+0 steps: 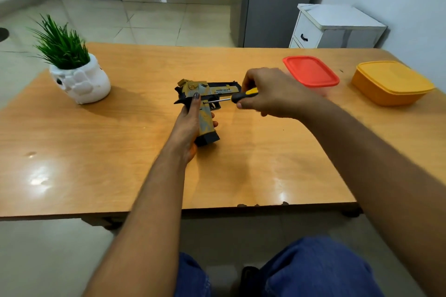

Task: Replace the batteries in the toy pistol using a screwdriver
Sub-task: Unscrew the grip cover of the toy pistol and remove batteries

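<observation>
A yellow and black toy pistol (218,90) is held above the middle of the wooden table (144,152), barrel pointing right, grip pointing toward me. My left hand (187,125) wraps the grip, thumb lying along its left side. My right hand (272,93) grips a screwdriver (241,96) with a black and yellow handle. Its thin metal shaft points left and its tip touches the pistol's side just above the grip, near the trigger. No batteries are visible.
A white pot with a green plant (77,72) stands at the table's left. A box with a red lid (311,71) and a yellow lidded box (391,82) sit at the far right. A white cabinet (335,26) stands behind the table.
</observation>
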